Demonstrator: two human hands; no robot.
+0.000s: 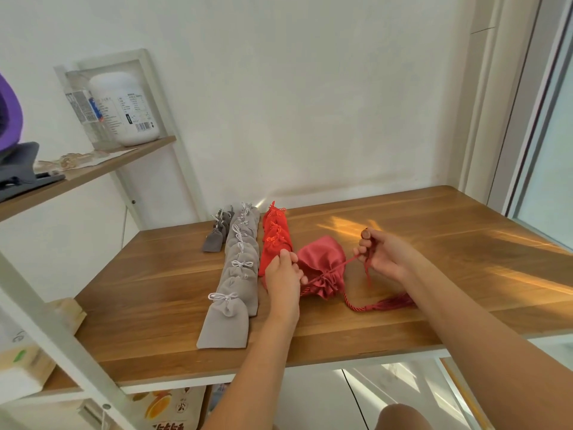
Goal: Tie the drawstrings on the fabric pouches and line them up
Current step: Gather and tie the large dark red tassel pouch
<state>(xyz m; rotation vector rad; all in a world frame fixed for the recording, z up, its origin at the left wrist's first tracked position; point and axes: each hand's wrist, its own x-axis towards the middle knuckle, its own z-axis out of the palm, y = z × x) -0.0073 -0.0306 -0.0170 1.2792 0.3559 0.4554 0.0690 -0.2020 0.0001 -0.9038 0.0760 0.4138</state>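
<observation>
Two drawstrings (pixel 342 264) leave the dark red pouch (pixel 322 256) mid-tabletop (pixel 434 274): my right hand (pixel 384 259) curls round one, my left hand (pixel 282 274) apparently pinches the other.

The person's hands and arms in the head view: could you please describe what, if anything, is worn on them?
Nothing is worn. The left hand and right hand have no gloves, and no rings, watch or bracelet show. The left forearm and right forearm are bare, with no sleeve in view.

L hand (pixel 283 274) fingers curled, pinching drawstring (pixel 339 265), R hand (pixel 386 256) gripping it too, both forearms extended fwd
</observation>
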